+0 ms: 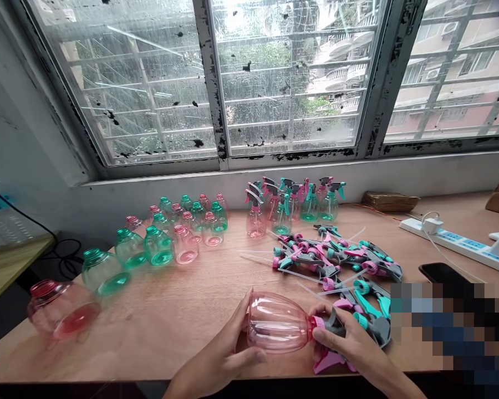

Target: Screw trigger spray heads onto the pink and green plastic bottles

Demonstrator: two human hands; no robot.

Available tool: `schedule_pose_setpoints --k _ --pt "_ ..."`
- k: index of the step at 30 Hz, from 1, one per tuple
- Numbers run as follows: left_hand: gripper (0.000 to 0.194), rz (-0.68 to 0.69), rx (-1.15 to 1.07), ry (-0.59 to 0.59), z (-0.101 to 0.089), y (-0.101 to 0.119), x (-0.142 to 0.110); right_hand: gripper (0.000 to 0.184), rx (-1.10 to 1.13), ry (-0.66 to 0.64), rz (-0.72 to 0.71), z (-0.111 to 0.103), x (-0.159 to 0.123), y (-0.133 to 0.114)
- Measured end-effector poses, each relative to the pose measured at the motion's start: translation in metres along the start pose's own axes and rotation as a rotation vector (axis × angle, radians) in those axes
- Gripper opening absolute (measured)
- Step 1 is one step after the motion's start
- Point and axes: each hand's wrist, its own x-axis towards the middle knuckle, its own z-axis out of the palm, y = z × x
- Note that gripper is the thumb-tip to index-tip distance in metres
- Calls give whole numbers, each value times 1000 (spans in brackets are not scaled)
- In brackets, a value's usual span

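Observation:
A clear pink spray bottle [278,324] lies sideways above the table's front edge, its base toward the left and its neck toward the right. My left hand [228,346] cups the base end, thumb along the lower side. At the neck, my right hand [353,335] grips the pink collar of a grey and pink spray head [335,324] that sits on the bottle. Just beyond my right hand lies a heap of loose spray heads [332,257] in pink, teal and grey, with clear dip tubes sticking out.
Several open pink and green bottles [160,246] stand along the left. Bottles with spray heads [283,216] stand at the back by the window. A white power strip [461,244], a black phone [444,273] and a brown package [390,201] are on the right; part there is pixelated.

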Motion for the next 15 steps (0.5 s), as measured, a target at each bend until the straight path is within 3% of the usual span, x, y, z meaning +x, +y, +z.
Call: schedule_pose_setpoints --k 9,15 --pt "102 48 -21 29 1 0 4 33 61 -5 -71 3 0 -1" --pt "101 20 -47 60 2 1 3 35 -20 23 -65 1 0 -1"
